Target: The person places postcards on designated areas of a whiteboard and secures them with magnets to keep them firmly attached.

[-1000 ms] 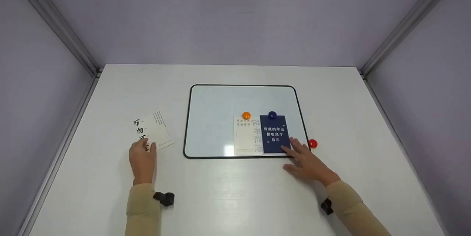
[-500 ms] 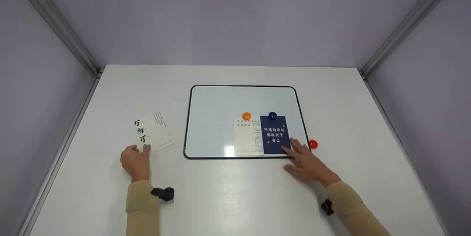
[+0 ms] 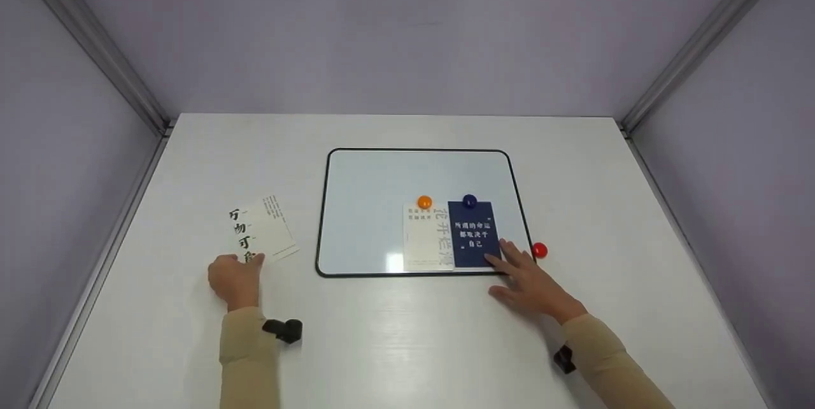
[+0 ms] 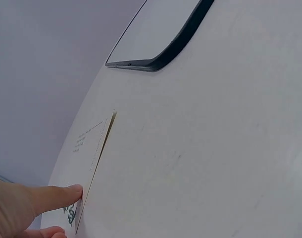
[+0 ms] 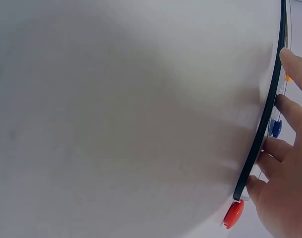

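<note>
A white card (image 3: pixel 270 230) with black brush-style characters lies on the table at the left. My left hand (image 3: pixel 234 279) pinches its near-left corner between thumb and curled fingers; in the left wrist view the thumb (image 4: pixel 62 197) sits on the card's edge. The black-framed whiteboard (image 3: pixel 363 211) lies flat in the middle. On it are a cream card (image 3: pixel 423 243) under an orange magnet (image 3: pixel 425 202) and a dark blue card (image 3: pixel 471 253) under a navy magnet (image 3: pixel 470 200). My right hand (image 3: pixel 535 285) rests with spread fingers over the board's near-right corner, one fingertip touching the blue card.
A red magnet (image 3: pixel 540 250) sits just outside the board's right edge, near my right fingertips. The white table (image 3: pixel 395 339) is bounded by a back wall (image 3: pixel 407 33) and side walls. Each sleeve carries a small black wrist device.
My left hand has slid back toward me from over the card's lower characters to its near corner, uncovering them. My right hand, the whiteboard and the magnets stay put.
</note>
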Motion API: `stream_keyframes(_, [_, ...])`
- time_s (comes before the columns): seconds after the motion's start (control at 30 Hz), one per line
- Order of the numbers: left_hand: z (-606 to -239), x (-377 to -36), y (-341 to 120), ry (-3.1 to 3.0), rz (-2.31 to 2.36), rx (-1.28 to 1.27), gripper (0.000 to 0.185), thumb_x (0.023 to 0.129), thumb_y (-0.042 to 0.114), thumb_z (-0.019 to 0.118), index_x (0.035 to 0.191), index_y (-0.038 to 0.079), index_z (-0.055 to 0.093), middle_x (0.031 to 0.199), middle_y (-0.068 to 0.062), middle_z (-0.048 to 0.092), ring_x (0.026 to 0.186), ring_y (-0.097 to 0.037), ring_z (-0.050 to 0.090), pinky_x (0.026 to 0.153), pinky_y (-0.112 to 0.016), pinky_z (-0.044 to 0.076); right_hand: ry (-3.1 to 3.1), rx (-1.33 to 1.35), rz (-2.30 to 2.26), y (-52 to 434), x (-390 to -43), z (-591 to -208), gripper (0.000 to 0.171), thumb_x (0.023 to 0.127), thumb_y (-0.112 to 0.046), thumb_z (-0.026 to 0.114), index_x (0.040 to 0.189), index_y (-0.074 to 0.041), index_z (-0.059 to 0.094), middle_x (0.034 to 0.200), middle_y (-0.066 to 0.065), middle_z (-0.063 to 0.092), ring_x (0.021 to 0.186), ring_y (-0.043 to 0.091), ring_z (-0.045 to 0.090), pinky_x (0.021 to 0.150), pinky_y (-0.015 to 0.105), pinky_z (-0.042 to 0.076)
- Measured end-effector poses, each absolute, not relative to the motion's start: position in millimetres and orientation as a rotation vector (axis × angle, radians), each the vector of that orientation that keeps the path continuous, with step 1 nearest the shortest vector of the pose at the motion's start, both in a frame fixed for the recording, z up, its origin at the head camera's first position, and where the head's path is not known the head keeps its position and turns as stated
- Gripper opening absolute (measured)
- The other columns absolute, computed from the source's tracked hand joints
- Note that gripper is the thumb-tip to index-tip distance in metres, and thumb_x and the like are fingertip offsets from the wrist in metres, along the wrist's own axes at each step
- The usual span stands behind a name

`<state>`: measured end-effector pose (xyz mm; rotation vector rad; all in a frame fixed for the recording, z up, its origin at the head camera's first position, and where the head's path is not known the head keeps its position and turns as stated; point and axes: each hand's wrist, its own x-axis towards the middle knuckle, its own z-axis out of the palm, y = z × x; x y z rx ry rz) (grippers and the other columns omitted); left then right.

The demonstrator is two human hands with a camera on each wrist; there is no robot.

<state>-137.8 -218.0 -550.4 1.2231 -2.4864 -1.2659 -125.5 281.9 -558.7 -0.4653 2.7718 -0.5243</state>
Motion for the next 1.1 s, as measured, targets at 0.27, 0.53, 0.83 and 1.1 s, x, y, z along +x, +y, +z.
stream_keyframes(0.27, [-550.0, -141.5, -220.2, -2.539, -1.259, 1.292, 0.045, 0.089, 0.015, 0.066, 0.122, -0.013, 0.054, 0.122, -0.032, 0.058, 0.114, -0.045, 0.054, 0.102, -0.051, 0.045, 2.761, -0.451, -0.537, 281.2, -125.2, -559.5, 0.067, 0.089, -0.047, 0.062, 0.148, -0.026, 0.039, 0.164, 0.010, 0.017, 0.151, 0.036, 0.016, 0.119, 0.058, 0.026])
stream_keyframes(0.53, [-549.3, -145.8, -216.8, -2.602, -1.143, 1.315, 0.039, 0.089, 0.014, 0.065, 0.114, -0.014, 0.057, 0.112, -0.030, 0.060, 0.103, -0.039, 0.055, 0.093, -0.049, 0.047, 2.758, -0.458, -0.569, 283.0, -125.2, -560.3, 0.067, 0.089, -0.048, 0.062, 0.147, -0.025, 0.040, 0.164, 0.010, 0.017, 0.152, 0.037, 0.016, 0.120, 0.058, 0.023])
stream_keyframes(0.83, [-546.3, -147.2, -215.4, -2.606, -1.176, 1.288, 0.036, 0.089, 0.011, 0.063, 0.112, -0.016, 0.058, 0.109, -0.031, 0.062, 0.096, -0.038, 0.057, 0.088, -0.049, 0.048, 2.767, -0.472, -0.577, 283.8, -126.0, -562.1, 0.067, 0.089, -0.048, 0.062, 0.148, -0.025, 0.039, 0.164, 0.011, 0.018, 0.152, 0.036, 0.016, 0.122, 0.056, 0.021])
stream_keyframes(1.1, [-550.0, -146.6, -217.7, -2.535, -1.305, 1.295, 0.036, 0.090, 0.012, 0.060, 0.115, -0.014, 0.058, 0.115, -0.030, 0.060, 0.102, -0.039, 0.056, 0.092, -0.050, 0.047, 2.759, -0.451, -0.582, 284.2, -125.5, -563.0, 0.067, 0.089, -0.050, 0.061, 0.148, -0.027, 0.038, 0.164, 0.009, 0.016, 0.152, 0.036, 0.015, 0.120, 0.059, 0.023])
